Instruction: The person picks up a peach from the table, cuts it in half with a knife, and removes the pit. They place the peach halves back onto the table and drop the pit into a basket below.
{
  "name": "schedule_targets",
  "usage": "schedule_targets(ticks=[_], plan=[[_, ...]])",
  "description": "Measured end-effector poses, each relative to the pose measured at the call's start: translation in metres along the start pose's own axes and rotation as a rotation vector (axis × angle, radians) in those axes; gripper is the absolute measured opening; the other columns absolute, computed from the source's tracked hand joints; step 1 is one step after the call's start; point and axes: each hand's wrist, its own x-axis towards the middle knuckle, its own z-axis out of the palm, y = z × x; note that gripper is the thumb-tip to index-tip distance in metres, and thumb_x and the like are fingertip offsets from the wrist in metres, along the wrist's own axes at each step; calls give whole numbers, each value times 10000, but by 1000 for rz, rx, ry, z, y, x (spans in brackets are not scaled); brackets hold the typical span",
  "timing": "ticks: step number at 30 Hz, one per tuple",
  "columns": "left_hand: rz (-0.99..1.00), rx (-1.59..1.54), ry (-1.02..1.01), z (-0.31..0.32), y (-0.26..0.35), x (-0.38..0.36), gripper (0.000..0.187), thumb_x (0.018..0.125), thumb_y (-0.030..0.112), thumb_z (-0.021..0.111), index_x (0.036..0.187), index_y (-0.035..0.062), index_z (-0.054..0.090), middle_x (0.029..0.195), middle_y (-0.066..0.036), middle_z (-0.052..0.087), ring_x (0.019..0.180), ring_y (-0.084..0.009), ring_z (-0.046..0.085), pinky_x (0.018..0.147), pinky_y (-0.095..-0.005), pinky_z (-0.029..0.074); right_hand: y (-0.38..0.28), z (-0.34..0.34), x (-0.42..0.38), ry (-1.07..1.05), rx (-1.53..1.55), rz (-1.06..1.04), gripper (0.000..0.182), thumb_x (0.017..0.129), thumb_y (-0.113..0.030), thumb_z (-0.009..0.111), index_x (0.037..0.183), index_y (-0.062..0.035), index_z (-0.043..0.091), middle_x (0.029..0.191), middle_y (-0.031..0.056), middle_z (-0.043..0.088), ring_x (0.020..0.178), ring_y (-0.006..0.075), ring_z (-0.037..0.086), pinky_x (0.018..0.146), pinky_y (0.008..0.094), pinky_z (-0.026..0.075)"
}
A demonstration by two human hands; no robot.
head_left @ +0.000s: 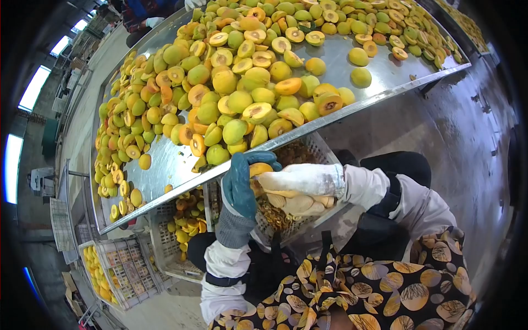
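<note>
My left hand [240,184], in a teal-coated glove with a grey cuff, is wrapped round a yellow-orange peach piece [258,171] at the table's near edge. Against that fruit, from the other side, sits my right hand [301,187] in a white glove. Its fingers are curled closed, its thumb lies toward the peach, and whatever is inside the fist is hidden. Just beyond both hands, a heap of halved and whole-looking yellow-green peaches [242,104] covers much of the metal table [159,165]. Some cut faces show brown pits or hollows.
Below my hands is a crate [324,151] with brown pits and scraps. Another crate [159,242] holds yellow peach pieces, and a tilted crate [132,267] stands further left. The table's raised metal rim [379,102] runs in front. A co-worker's gloved hand [154,22] is across the table.
</note>
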Motion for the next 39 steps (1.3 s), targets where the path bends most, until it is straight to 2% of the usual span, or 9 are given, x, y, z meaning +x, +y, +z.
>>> schedule_targets(ticks=[4,5,8,9,12,22,30,33,39], plan=[[-117,101,-37,-19,7,2,622,1086,478,300,1040,-31,654,995,-119,699,892,-188,658,874,-312,513,-2,-2,17,451,-1272,-618,589,986,-580,470,954,-21,653,620,194,619,483,343,597,509,418,521],[-151,70,-39,-24,4,1,618,1084,480,311,1038,-31,654,996,-118,699,886,-185,658,870,-309,513,-2,-1,11,462,-1342,-446,567,978,-557,477,1039,-24,661,705,245,645,615,431,624,644,471,540],[-139,-25,98,-26,-3,-6,651,1070,527,302,1072,-29,641,972,-121,697,860,-187,656,835,-302,525,10,-6,34,306,-1065,-674,563,985,-571,485,944,-32,644,584,157,603,476,331,591,507,410,512],[-70,12,190,-16,7,-9,672,1065,546,290,1081,-26,642,959,-125,699,845,-193,658,820,-302,532,-3,15,23,207,-442,-73,544,1002,-573,468,848,-66,588,513,43,515,379,185,499,391,311,421],[89,10,364,-3,4,-7,686,1055,575,280,1139,-21,610,944,-129,696,828,-192,656,792,-294,540,1,24,29,68,-32,-65,556,993,-607,460,814,-89,553,514,-2,471,375,103,442,368,257,361],[-25,49,373,-22,-32,0,629,1078,515,287,1111,-15,625,991,-115,697,866,-193,666,804,-277,541,-6,4,34,781,-1836,-754,439,911,-526,621,832,-94,612,545,92,575,504,305,639,447,416,491],[-52,-362,789,-133,-8,-48,595,1034,519,420,1143,-28,627,958,-173,694,760,-292,691,613,-374,592,8,-24,25,921,-1732,-483,405,881,-481,658,858,-78,631,618,130,653,562,312,675,524,419,535],[14,1142,765,-243,-62,-71,407,979,347,575,1106,-32,650,919,-212,677,834,-371,668,703,-438,552,9,-20,15,780,-1583,-174,511,911,-531,562,918,-29,659,705,205,675,668,387,684,635,464,555],[115,1273,569,-111,12,89,468,907,439,669,1091,10,674,1048,-235,694,991,-399,661,864,-440,524,23,-9,18,660,-1631,-112,519,908,-551,572,946,-44,673,690,175,674,672,382,687,597,494,542]])
